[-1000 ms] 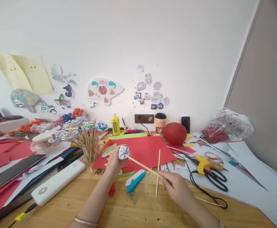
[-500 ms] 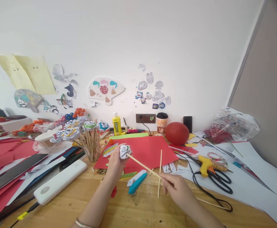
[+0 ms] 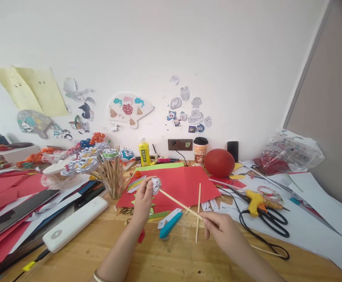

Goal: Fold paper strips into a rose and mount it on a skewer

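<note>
Between the thumb and fingers of my left hand (image 3: 144,199) is a folded white paper flower (image 3: 156,185) with a bit of green. My right hand (image 3: 218,228) pinches the lower end of a thin wooden stick (image 3: 179,203). That stick slants up toward the flower; its tip is at the flower's underside, and I cannot tell whether it is joined. Under the held stick lies another wooden stick (image 3: 198,199). A blue folded paper strip (image 3: 170,225) and a white one rest on the table between my hands.
Red paper (image 3: 179,182) covers the table's middle. A glass (image 3: 112,184) of sticks with paper flowers stands at left, near a white power strip (image 3: 76,224). A yellow glue gun (image 3: 254,203), black-handled scissors (image 3: 274,222) and a red balloon (image 3: 219,162) are on the right.
The flower has turned in my left hand, and its underside faces the camera less. My right hand has shifted slightly right with the stick.
</note>
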### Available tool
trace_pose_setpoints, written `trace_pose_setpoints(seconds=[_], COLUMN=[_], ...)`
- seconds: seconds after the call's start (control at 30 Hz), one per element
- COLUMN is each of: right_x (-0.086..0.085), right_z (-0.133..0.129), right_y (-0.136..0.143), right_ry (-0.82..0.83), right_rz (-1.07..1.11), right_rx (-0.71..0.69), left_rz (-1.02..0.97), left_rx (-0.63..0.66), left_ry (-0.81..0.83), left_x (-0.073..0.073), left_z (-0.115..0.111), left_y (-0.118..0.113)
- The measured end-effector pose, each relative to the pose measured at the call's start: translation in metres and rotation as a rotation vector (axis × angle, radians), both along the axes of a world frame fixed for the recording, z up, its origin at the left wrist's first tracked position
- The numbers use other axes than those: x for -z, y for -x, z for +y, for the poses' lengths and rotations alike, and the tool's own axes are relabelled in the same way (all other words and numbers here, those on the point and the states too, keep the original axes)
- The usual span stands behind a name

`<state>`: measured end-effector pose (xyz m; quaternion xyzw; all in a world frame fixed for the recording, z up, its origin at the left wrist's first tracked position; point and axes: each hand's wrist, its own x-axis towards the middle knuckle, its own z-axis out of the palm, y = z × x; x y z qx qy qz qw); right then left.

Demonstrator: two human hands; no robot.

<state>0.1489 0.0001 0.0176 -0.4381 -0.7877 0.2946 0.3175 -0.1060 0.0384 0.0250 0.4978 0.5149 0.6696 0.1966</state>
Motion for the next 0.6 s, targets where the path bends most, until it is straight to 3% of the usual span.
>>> trace_pose_setpoints(seconds=[0.1,0.33,0.53,0.6], right_x=[0.000,-0.003,0.002,0.002], right_z=[0.001,0.000,0.008,0.009], right_y=[0.000,-0.003,-0.003,-0.002], right_ry=[0.090,-0.170,0.180,0.225], right_rz=[0.060,-0.029,0.156,0.195], right_rx=[-0.054,0.077,-0.074,-0.090], left_rz=[0.011,0.039,-0.016,-0.068], left_rx=[-0.015,-0.040,-0.009,0.010], left_ry=[-0.002,-0.014,-0.024,-0.021], left_x=[0.000,-0.004,-0.004,-0.003], left_z=[0.001,-0.007,-0.010,-0.008], left_y=[-0.002,-0.006,-0.010,-0.010])
